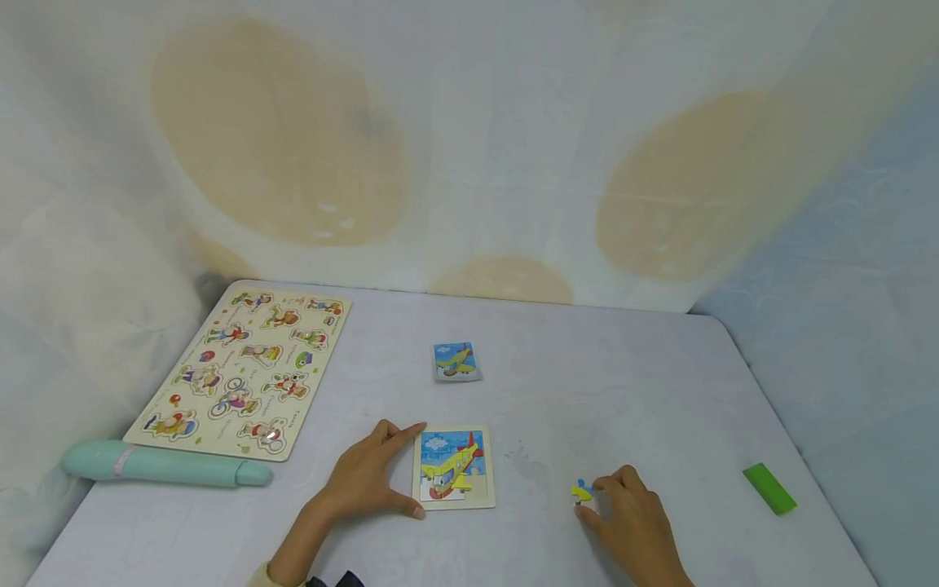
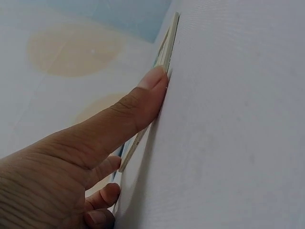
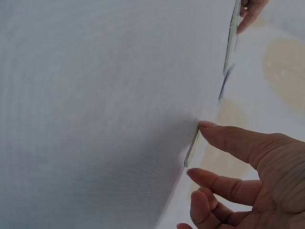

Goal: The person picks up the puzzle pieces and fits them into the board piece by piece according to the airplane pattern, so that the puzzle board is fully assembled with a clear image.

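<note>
A small square wooden puzzle board [image 1: 490,481] with a yellow airplane picture lies in front of me, and a pale part of it shows at the lower right. My left hand [image 1: 369,477] holds its left side, thumb at the lower corner and index finger at the upper one. In the left wrist view the thumb [image 2: 152,86] presses the board's edge. To the right of the board, my right hand [image 1: 632,518] holds a small yellow and blue puzzle piece [image 1: 582,492] between thumb and index finger, close to the tabletop. The right wrist view shows this piece [image 3: 192,147] edge-on.
Behind the board lies a small picture card [image 1: 456,362] with the same airplane. A large wooden figure puzzle [image 1: 249,371] is at the left, with a mint-green tube-shaped object [image 1: 176,465] along its near edge. A green strip [image 1: 769,488] lies near the right table edge.
</note>
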`<state>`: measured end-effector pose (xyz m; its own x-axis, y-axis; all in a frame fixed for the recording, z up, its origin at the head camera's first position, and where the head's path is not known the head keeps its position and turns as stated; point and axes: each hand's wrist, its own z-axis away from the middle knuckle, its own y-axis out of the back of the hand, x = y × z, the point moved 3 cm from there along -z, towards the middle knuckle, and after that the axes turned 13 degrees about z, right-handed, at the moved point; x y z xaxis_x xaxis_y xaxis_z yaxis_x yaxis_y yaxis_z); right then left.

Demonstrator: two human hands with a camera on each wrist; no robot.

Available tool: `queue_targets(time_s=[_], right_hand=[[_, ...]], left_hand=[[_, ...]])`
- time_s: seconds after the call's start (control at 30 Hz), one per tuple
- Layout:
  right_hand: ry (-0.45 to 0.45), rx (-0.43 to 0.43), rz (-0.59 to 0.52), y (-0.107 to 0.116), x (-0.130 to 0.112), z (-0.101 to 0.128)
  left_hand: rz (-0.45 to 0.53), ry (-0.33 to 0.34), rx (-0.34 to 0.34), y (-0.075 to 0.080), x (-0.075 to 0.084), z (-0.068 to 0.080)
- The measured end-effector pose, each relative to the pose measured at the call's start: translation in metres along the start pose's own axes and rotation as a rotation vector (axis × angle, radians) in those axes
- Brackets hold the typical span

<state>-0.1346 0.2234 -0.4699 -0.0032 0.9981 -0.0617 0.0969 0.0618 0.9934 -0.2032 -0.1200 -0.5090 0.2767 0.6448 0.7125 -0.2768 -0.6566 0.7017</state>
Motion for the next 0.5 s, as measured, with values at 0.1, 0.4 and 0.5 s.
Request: queue_targets(time_s=[0.1,0.4,0.5], right_hand=[[0.013,0.013,0.011,-0.0006,-0.0008,0.0002],[0.010,0.002,0.023,-0.0021,-0.0026,-0.0007],[0.011,0.001,0.035,-0.0024,-0.0029,-0.0007]], left_hand=[[0.000,0.005,0.000,-0.0001,0.0000,-0.0002],[0.004,0.004,0.002,0.0004,0.0005,0.0001],[0.005,0.004,0.000,0.0000,0.0000,0.0002]])
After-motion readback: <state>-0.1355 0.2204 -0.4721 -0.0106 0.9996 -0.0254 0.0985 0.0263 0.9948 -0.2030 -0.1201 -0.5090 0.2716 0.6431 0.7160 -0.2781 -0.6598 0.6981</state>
